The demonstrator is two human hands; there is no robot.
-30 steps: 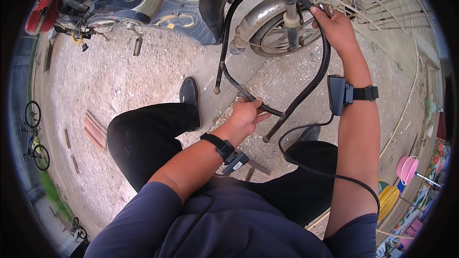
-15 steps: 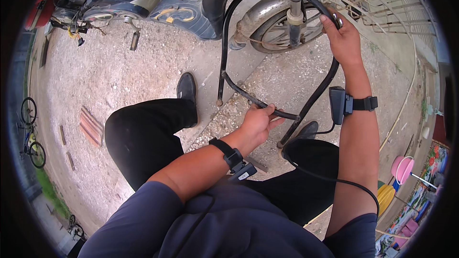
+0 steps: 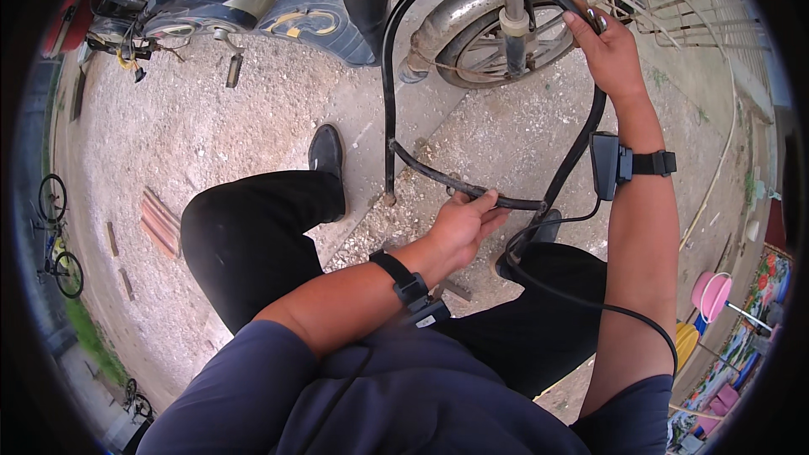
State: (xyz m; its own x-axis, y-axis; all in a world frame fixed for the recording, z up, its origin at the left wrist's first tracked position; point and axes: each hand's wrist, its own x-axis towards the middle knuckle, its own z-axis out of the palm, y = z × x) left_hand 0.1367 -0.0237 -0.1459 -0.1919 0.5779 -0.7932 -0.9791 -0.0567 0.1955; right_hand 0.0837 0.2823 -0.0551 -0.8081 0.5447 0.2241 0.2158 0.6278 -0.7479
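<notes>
Black bent-tube metal frame (image 3: 389,101) is held in two bare hands just in front of a spoked, dark-tyred front wheel (image 3: 546,42), its arched end reaching the wheel's grey metal fork (image 3: 512,17); whether they touch cannot be told. Far to the left of the front wheel are a black-wheeled bicycle (image 3: 57,246) and reddish-brown wooden planks (image 3: 160,221) on pale gravel ground (image 3: 253,126); nearer on that side is a dark-blue and cream scooter (image 3: 316,13). Below the front wheel, the left hand (image 3: 466,227) pinches the frame's crossbar (image 3: 421,168) between thumb and fingers, a light grip apparently meant to steady the near end. Right of the front wheel, the right hand (image 3: 613,57) wraps the side tube, thumb along it, fingertips partly hidden. Holding opposite sides, one high and one low, likely shares the weight and limits twisting. Farther right of the front wheel are a cream wire rack (image 3: 666,0) and, lower, a pink plastic bucket (image 3: 712,297).
</notes>
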